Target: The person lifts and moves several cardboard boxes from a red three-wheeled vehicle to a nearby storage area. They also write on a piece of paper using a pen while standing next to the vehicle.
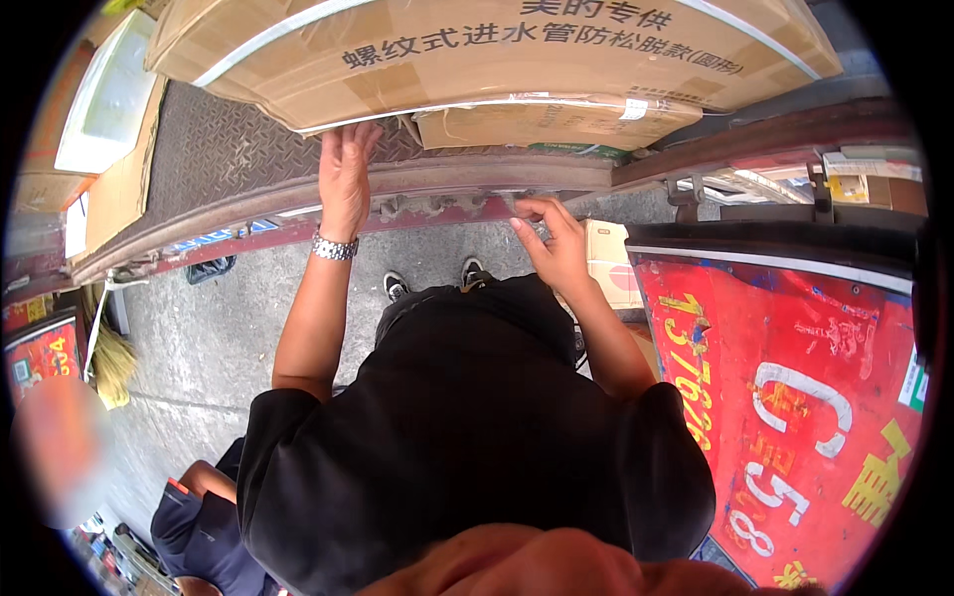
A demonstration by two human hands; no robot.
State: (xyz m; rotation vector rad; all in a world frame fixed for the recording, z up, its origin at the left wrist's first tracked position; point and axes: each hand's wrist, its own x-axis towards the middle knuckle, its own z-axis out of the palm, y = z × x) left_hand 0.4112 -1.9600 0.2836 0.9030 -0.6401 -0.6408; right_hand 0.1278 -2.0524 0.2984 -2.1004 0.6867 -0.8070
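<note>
A large strapped cardboard box (517, 45) lies on the rusty tread-plate truck bed (229, 149). My left hand (344, 174), with a metal watch at the wrist, reaches to the box's lower edge, fingers extended; whether the hidden fingertips grip it I cannot tell, but the visible fingers look open. A narrower carton (556, 126) sits under the box's right part. My right hand (552, 238) is lower, just outside the bed's metal edge (457, 174), fingers loosely curved and apart from the thumb, holding nothing. My feet stand on the concrete below.
A white foam box (99, 94) and cardboard sit left on the bed. A red printed metal panel (755, 368) hangs at right beside a pale carton (611, 253). A straw broom (114, 368) stands left. Another person (199, 526) in dark clothes is at lower left.
</note>
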